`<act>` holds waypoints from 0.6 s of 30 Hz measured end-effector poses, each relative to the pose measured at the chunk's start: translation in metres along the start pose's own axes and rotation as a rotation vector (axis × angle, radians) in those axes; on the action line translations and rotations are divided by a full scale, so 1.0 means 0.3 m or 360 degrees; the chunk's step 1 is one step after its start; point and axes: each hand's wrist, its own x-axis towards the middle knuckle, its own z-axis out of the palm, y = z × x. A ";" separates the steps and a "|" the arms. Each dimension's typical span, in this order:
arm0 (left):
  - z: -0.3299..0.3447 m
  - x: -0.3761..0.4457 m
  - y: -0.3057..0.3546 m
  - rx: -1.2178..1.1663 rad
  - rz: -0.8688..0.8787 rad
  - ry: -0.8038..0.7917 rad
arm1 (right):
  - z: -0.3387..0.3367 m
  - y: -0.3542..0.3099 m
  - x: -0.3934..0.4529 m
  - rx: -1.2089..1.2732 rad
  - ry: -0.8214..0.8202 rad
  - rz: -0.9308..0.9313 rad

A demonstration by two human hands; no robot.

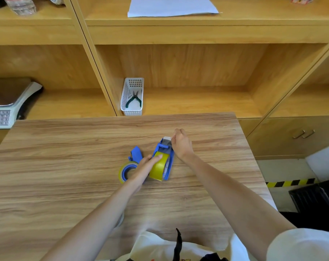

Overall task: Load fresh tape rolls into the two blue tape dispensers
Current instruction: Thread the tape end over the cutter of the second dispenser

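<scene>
Two blue tape dispensers lie near the middle of the wooden table (65,157). The right dispenser (170,162) stands on edge with a yellow tape roll (159,169) in it. My left hand (143,169) rests flat with its fingers pressing on that roll. My right hand (181,143) pinches the front end of the same dispenser, near its white tip (167,138). The left dispenser (136,154) lies flat with a yellow roll (126,171) around its hub, partly hidden under my left hand.
A white plastic basket (132,110) with green-handled pliers (133,99) sits on the shelf behind the table. A weighing scale (5,108) stands at the left. A sheet of paper (171,6) lies on the upper shelf. A cabinet (295,136) is on the right.
</scene>
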 end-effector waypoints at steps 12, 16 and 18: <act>-0.021 -0.009 0.036 0.0045 0.0053 -0.0370 | -0.020 0.002 0.019 -0.0092 0.0026 0.0079; -0.055 -0.026 0.010 0.0058 0.0046 -0.0662 | -0.035 0.014 0.029 -0.0069 0.0025 0.0129; -0.073 -0.027 -0.003 0.0043 0.0050 -0.0738 | -0.042 0.021 0.032 -0.0035 0.0027 0.0159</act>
